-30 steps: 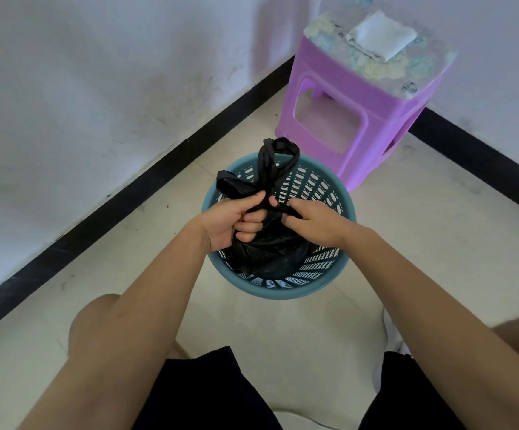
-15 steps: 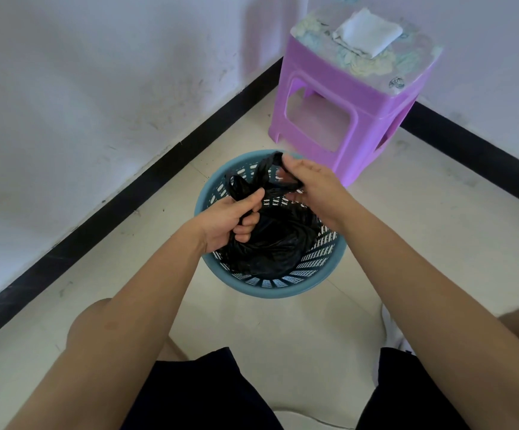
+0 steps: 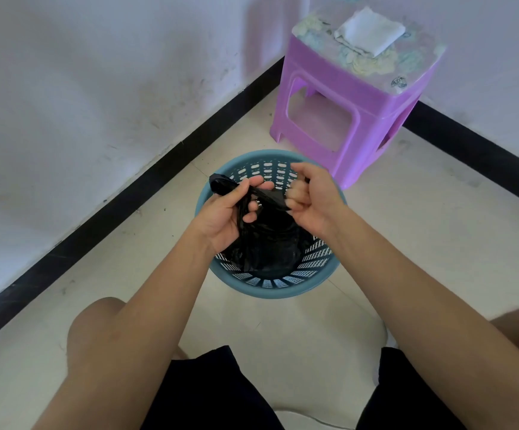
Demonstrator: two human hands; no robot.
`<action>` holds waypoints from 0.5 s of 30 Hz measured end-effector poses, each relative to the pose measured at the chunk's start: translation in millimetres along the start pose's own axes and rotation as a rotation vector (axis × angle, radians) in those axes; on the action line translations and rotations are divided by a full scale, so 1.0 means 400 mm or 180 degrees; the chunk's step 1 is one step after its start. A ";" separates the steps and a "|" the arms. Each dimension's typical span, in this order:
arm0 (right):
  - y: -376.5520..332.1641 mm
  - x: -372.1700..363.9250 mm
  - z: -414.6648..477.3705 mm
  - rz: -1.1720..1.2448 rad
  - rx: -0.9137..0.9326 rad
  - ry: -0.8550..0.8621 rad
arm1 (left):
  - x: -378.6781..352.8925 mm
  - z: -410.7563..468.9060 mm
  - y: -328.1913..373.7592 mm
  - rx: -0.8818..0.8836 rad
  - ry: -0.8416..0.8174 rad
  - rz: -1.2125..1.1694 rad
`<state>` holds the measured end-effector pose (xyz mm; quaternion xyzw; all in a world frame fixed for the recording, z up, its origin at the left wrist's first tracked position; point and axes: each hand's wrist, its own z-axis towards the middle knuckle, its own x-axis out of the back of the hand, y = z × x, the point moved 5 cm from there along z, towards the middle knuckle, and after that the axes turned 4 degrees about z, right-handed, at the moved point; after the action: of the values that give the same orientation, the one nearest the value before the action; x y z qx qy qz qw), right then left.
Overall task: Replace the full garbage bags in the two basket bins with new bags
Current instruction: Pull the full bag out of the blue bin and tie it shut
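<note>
A blue perforated basket bin (image 3: 267,288) stands on the floor in front of my knees. A full black garbage bag (image 3: 269,243) sits inside it. My left hand (image 3: 224,217) grips one twisted ear of the bag, whose tip sticks out to the left. My right hand (image 3: 312,201) is closed on the other ear, and the plastic is stretched taut between the two hands above the bin. Only one bin is in view.
A purple plastic stool (image 3: 349,97) stands in the corner just behind the bin, with a folded white cloth (image 3: 368,32) on its flowered top. White walls with a black skirting (image 3: 146,197) run along the left and the back. Pale floor tiles lie to the right.
Both hands were together low on the bag. The right hand then lifted one ear up and over, and now the two hands pull the ears apart sideways.
</note>
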<state>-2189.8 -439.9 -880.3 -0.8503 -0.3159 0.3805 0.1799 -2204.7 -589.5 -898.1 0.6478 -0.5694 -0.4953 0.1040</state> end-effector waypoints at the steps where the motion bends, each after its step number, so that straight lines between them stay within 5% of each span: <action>1: 0.017 0.013 0.007 -0.0021 -0.0063 0.0074 | 0.001 -0.001 -0.001 -0.0020 0.0054 -0.0147; 4: 0.047 0.045 0.013 -0.0198 -0.0397 0.0042 | 0.010 -0.009 -0.011 0.0075 0.0110 -0.0696; 7: 0.043 0.090 0.017 -0.1504 -0.0496 -0.0095 | 0.020 -0.024 -0.005 0.0128 0.0072 -0.0589; 11: -0.016 0.118 0.043 -0.3192 0.0699 0.0225 | 0.027 -0.037 0.024 0.0226 0.0025 0.0172; 15: 0.014 0.036 0.044 -0.4067 0.1037 -0.1141 | 0.013 -0.042 0.029 0.0279 -0.0112 0.0667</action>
<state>-2193.7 -433.2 -902.2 -0.3829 -0.7195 0.3772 0.4398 -2200.0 -605.0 -884.7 0.5798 -0.6569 -0.4676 0.1169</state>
